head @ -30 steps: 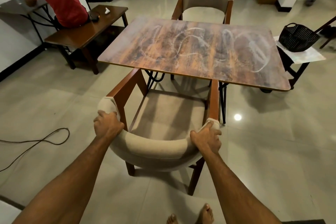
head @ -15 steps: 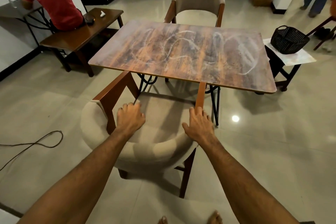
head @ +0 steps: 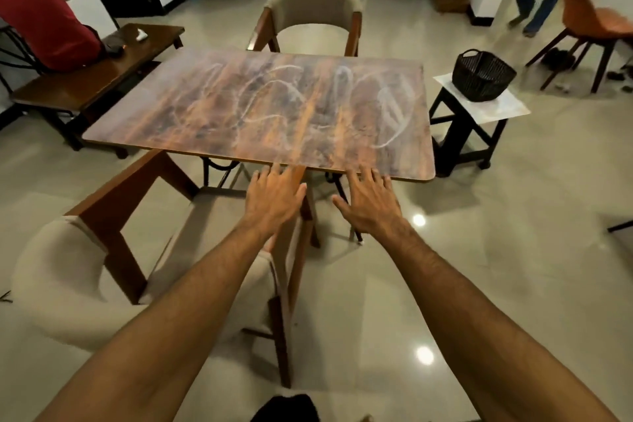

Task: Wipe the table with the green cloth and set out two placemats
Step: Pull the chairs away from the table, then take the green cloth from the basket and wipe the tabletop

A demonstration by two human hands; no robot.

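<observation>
The worktop, chalk-smeared and running long from left to right, lies just ahead of my hands, left and right, both spread open, empty, at its near edge; no green cloth visible.

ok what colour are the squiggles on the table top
Whitish, chalky loops across the brown wood-grain table, clearest in the head view.

Wood-grain table stands level, its top smeared with looping white streaks.

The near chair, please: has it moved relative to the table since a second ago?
Yes. The near chair has shifted left along the table, no longer centred at its near edge.
</observation>
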